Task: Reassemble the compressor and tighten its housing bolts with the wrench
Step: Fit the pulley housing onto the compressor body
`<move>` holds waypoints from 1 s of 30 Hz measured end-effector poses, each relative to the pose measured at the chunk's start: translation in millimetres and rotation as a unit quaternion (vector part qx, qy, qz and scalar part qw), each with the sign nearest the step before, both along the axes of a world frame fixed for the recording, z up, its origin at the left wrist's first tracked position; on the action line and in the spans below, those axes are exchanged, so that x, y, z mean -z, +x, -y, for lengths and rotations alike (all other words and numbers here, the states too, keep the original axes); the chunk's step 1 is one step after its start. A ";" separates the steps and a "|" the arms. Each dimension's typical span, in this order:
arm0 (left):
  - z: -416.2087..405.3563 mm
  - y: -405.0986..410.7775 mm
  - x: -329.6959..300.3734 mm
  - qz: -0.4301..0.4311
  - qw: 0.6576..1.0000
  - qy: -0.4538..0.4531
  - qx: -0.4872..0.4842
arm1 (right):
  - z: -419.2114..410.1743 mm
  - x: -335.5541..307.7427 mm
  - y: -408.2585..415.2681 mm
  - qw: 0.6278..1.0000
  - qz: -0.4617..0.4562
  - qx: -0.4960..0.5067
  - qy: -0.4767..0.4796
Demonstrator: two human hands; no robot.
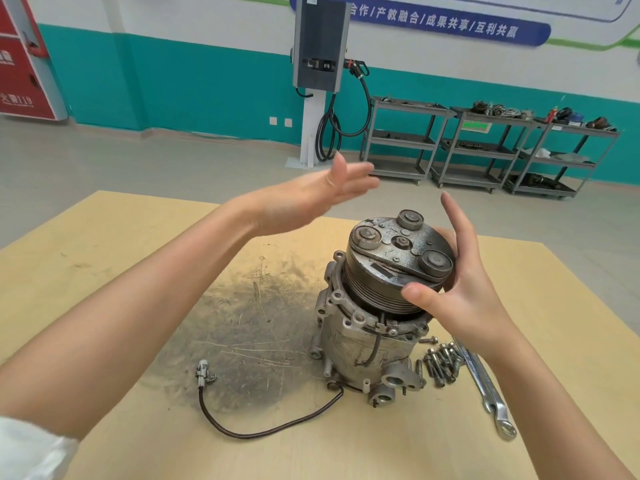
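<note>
The grey metal compressor (363, 337) stands upright on the wooden table (138, 258), its dark clutch pulley (398, 258) on top. My right hand (460, 289) touches the pulley's right side, with the fingers straight and the thumb on the front rim. My left hand (311, 199) hovers in the air up and to the left of the pulley, flat and holding nothing. Several loose bolts (441, 363) lie right of the compressor base. A silver wrench (485, 389) lies beside them. A black cable with a connector (204, 374) trails left from the compressor.
A dark grease smear (249, 327) covers the table's middle. Beyond the table's far edge lies grey floor, a charging post (317, 81) by the teal wall, and three metal shelf carts (485, 147) with parts at the back right.
</note>
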State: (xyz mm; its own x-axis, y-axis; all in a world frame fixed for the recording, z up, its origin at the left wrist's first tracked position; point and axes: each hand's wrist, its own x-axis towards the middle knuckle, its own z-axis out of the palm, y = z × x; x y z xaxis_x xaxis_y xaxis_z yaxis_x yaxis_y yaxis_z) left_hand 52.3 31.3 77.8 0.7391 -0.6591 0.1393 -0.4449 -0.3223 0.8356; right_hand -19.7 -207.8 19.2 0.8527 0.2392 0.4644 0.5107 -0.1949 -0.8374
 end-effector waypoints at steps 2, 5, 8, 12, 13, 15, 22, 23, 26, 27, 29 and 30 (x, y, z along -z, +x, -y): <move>-6.3 -1.8 0.3 0.026 1.000 -0.006 -0.008 | -0.3 1.3 0.2 1.000 0.001 0.004 0.000; -2.5 -10.8 13.1 0.036 0.994 0.098 0.037 | -1.1 4.5 1.3 1.000 0.007 0.007 0.002; 13.9 -17.5 33.0 -0.008 0.996 0.083 0.028 | -2.9 7.6 1.4 1.000 0.012 0.012 0.012; 27.0 -20.9 48.9 -0.013 1.000 -0.022 -0.013 | -7.8 12.1 2.5 0.999 0.023 0.019 0.027; 28.2 -21.0 49.7 -0.006 0.999 -0.037 -0.021 | -9.3 13.3 3.1 0.999 0.026 0.020 0.032; 29.5 -20.3 50.0 0.005 0.998 -0.059 -0.026 | -12.7 15.4 3.9 0.998 0.029 0.025 0.048; 31.0 -15.5 49.6 0.001 0.996 -0.084 -0.002 | -20.4 17.6 1.6 0.996 0.034 0.046 0.069; 31.2 -15.5 48.9 0.002 0.997 -0.083 0.000 | -20.2 17.9 1.4 0.996 0.035 0.050 0.067; 32.0 -15.7 48.1 0.000 0.997 -0.080 0.001 | -19.1 18.4 0.4 0.996 0.037 0.057 0.058; 32.3 -16.0 48.4 -0.001 0.997 -0.082 0.000 | -18.5 18.4 0.3 0.996 0.037 0.056 0.056; 32.8 -16.9 48.8 -0.001 0.996 -0.088 -0.002 | -16.8 17.7 0.9 0.997 0.036 0.054 0.051; 33.1 -17.4 49.3 0.000 0.996 -0.091 -0.005 | -15.9 17.1 1.5 0.997 0.036 0.051 0.049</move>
